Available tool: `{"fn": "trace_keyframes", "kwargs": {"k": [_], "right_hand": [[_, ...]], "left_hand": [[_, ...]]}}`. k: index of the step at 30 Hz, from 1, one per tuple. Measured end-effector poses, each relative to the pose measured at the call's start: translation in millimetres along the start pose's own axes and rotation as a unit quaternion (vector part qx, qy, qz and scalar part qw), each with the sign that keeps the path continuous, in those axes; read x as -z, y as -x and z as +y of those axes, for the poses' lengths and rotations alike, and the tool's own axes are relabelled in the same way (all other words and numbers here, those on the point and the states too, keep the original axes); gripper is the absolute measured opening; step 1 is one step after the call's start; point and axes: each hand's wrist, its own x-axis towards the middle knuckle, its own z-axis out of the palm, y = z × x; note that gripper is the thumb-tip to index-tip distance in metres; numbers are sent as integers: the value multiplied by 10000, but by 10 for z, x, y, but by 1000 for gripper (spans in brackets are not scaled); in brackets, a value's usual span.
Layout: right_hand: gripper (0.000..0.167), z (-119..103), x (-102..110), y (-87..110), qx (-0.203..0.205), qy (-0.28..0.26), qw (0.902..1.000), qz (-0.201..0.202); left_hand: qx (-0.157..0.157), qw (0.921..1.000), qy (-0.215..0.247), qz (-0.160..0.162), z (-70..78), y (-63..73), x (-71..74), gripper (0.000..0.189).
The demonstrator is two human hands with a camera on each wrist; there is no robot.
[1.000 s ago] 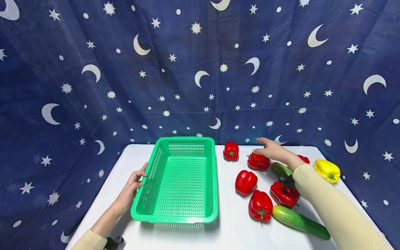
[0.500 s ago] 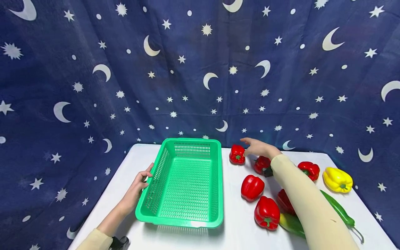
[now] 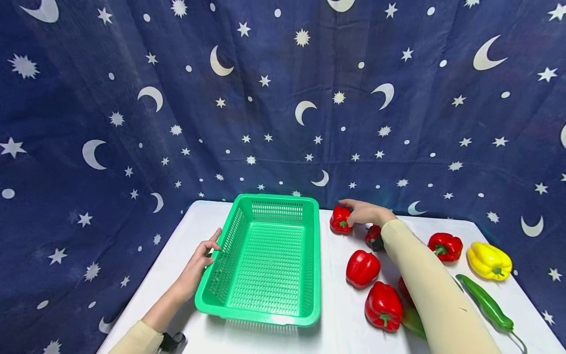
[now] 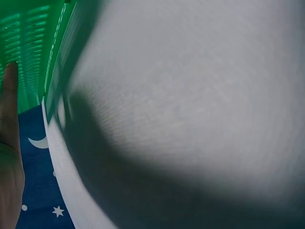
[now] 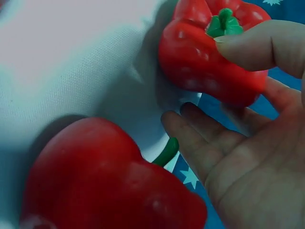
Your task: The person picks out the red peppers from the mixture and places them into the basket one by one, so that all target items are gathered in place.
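My left hand [image 3: 196, 268] grips the left rim of an upright green plastic basket [image 3: 313, 255]; one finger lies straight along its slotted outer wall in the left wrist view. At the table's back edge, my right hand [image 3: 369, 213] holds a red bell pepper [image 3: 339, 220]. In the right wrist view the thumb [image 5: 252, 47] presses beside the green stem, while fingers reach behind the pepper and the lower ones spread apart below it. Another red bell pepper [image 5: 105, 176] lies close under that hand, partly hidden by the wrist in the head view.
Two red bell peppers [image 3: 362, 269] lie right of the basket. Farther right are another red pepper [image 3: 446, 247], a yellow bell pepper [image 3: 488, 260] and a long green chili pepper [image 3: 486, 302]. The right sleeve [image 3: 435, 290] partly covers a cucumber [image 3: 413, 322]. A starry curtain [image 3: 265, 98] hangs behind.
My right hand has moved left over the peppers to the one at the back edge and taken hold of it. The head view has turned slightly right; the left hand keeps its place.
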Motion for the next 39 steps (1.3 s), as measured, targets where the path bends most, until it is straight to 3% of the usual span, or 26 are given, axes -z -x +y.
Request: {"fn": "trace_keyframes", "kwargs": {"k": [9, 16, 22, 31, 39], "right_hand": [[97, 34, -45, -75, -138, -137, 9998, -26], [91, 54, -79, -15, -147, -115, 9998, 26], [87, 12, -42, 21, 44, -122, 9997, 216], [88, -67, 17, 88, 101, -614, 9976, 312], [90, -165, 123, 217, 452, -914, 9936, 493]], "left_hand": [[123, 9998, 178, -51, -14, -6, 10, 26], [272, 9995, 134, 6, 3, 21, -28, 27], [253, 9996, 93, 46, 7, 21, -25, 27], [288, 9995, 126, 47, 25, 18, -9, 27], [368, 9993, 66, 81, 48, 21, -24, 28]]}}
